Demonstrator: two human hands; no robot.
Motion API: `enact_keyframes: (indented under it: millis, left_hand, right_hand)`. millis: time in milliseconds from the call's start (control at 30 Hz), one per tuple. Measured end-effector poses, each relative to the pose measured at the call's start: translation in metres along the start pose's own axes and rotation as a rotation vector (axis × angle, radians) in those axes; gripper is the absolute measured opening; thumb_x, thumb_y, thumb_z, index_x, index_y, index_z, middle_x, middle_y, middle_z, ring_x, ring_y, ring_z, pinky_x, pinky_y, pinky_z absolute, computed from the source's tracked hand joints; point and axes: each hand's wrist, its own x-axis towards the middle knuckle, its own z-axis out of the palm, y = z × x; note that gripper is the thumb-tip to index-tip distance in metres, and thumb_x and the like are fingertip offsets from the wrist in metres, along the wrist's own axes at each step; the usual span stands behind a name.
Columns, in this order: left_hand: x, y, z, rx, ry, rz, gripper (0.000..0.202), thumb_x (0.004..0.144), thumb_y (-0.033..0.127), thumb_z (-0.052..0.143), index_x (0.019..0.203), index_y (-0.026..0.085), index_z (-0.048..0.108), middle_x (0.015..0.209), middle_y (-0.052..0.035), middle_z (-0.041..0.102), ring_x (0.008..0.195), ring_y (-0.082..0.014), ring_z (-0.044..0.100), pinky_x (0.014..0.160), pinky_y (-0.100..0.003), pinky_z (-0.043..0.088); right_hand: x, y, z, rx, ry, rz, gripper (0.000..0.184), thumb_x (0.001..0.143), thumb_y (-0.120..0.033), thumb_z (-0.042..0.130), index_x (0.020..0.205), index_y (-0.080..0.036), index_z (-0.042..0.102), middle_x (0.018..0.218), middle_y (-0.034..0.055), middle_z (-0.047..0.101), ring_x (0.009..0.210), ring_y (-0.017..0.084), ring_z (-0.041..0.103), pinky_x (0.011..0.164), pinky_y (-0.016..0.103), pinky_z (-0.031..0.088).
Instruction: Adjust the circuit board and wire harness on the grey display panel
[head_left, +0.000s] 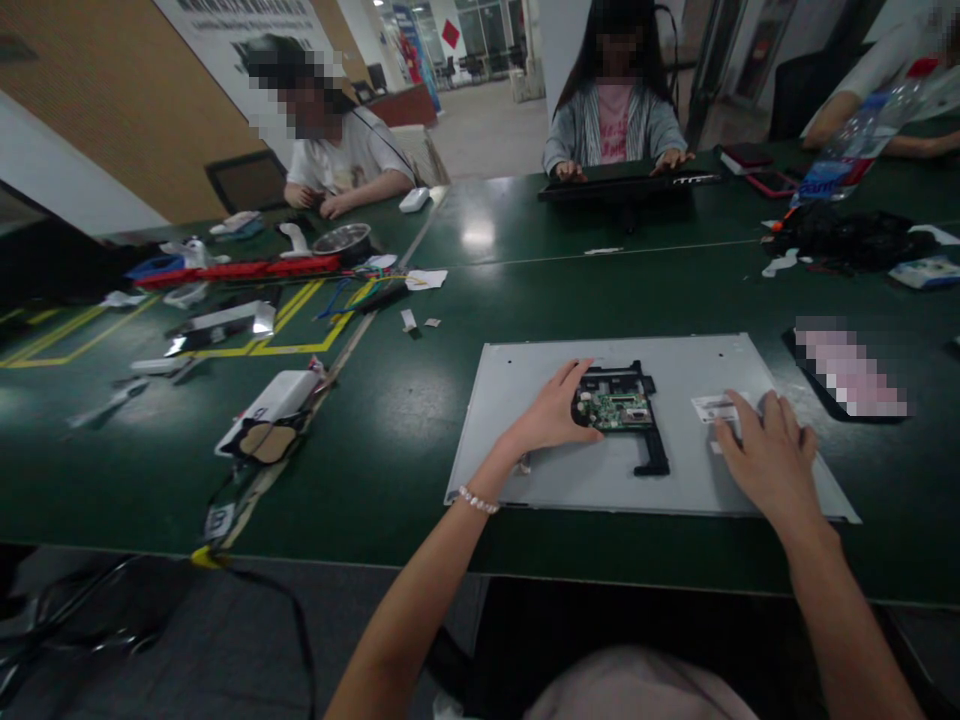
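A grey metal panel [600, 480] lies flat on the green bench [405, 420], its long axis running left to right across the person's front, one long edge near the bench's near rim. At the panel's middle sits a black bracket [651, 455] carrying a small green circuit board [619, 408]; the bracket's longer leg points toward the person.

The left hand [555, 412] rests at the left edge of the circuit board, its fingers [581, 370] curled loosely and touching the board and the bracket frame; whether they actually pinch the board is hard to tell from this angle. The right hand [769, 460] lies palm down on the right part of the panel, fingers spread apart and flat, holding nothing, their tips beside a small white label [714, 408].

A bead bracelet [478, 500] circles the left wrist. To the left, the bench carries yellow tape lines [300, 348], a red bar [247, 270] and a metal bowl [343, 240]. Across the bench, two other people sit, one with hands on a black keyboard [630, 186]. A plastic bottle [855, 140] stands at the far right.
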Motion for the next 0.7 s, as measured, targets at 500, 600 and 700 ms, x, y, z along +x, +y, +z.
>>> enact_keyframes:
  millis: [500,600,700]
  left_hand:
    - [-0.0019,0.0061,-0.0029,0.020,-0.030,-0.026,0.111,0.067,0.045,0.077,0.156,0.025,0.013,0.162,-0.0135,0.017,0.150,-0.0368,0.012,0.119,-0.059,0.017]
    - [-0.0032,0.0072,-0.0041,0.015,-0.046,-0.050,0.111,0.068,0.047,0.077,0.156,0.025,0.013,0.163,-0.0129,0.013,0.149,-0.0384,0.014,0.119,-0.059,0.018]
    - [-0.0031,0.0060,-0.0039,0.024,-0.057,-0.052,0.112,0.069,0.048,0.076,0.157,0.023,0.012,0.164,-0.0143,0.010,0.149,-0.0373,0.013,0.120,-0.057,0.018]
  right_hand:
    - [0.0013,0.0038,0.0033,-0.003,-0.030,0.002,0.056,0.099,-0.045,0.024,0.145,-0.020,0.042,0.154,0.0210,0.029,0.144,0.038,0.023,0.108,0.064,0.024]
    - [0.0010,0.0035,0.0030,-0.017,-0.038,0.004,0.057,0.099,-0.045,0.022,0.145,-0.019,0.043,0.153,0.0217,0.029,0.144,0.038,0.024,0.108,0.064,0.025]
    - [0.0011,0.0040,0.0036,-0.033,-0.031,-0.002,0.057,0.099,-0.045,0.021,0.145,-0.019,0.042,0.152,0.0229,0.029,0.143,0.038,0.025,0.107,0.064,0.025]
